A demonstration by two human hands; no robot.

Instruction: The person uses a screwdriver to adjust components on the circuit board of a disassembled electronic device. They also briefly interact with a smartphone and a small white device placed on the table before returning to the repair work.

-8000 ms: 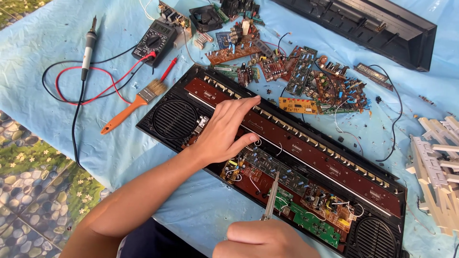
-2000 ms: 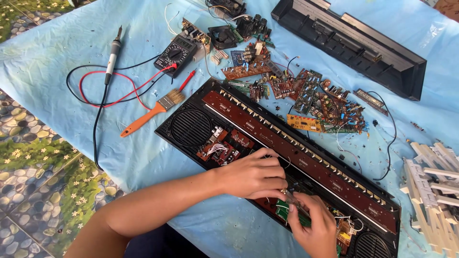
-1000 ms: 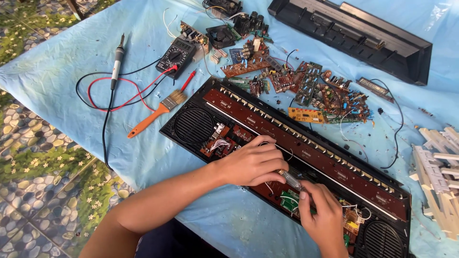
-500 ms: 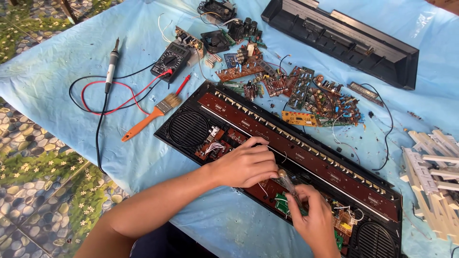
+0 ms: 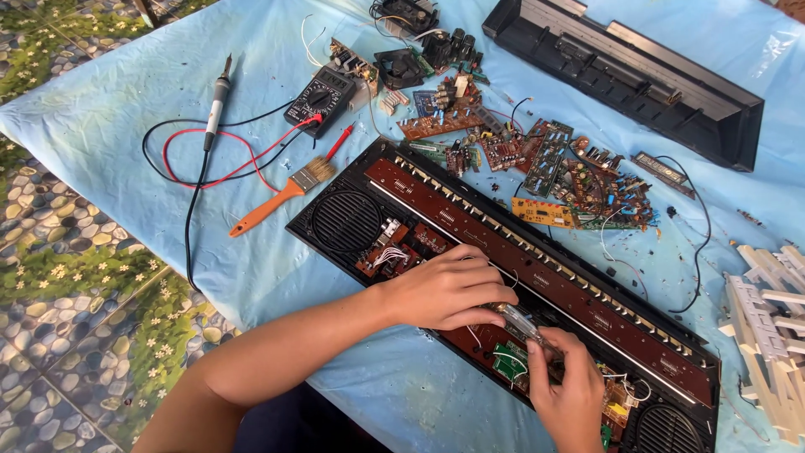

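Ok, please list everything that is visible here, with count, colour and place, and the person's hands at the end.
open keyboard chassis: one, black with brown boards and round speakers, centre of the table
back cover: one, black, top right
loose circuit boards: several, brown and green, above the chassis
multimeter: one, black, red and black leads, top centre
soldering iron: one, black cable, upper left
paintbrush: one, orange handle, left of the chassis
keyboard keys: a stack, white, right edge
table cover: one, light blue
left hand: resting on the chassis board
right hand: holding a screwdriver with a clear handle
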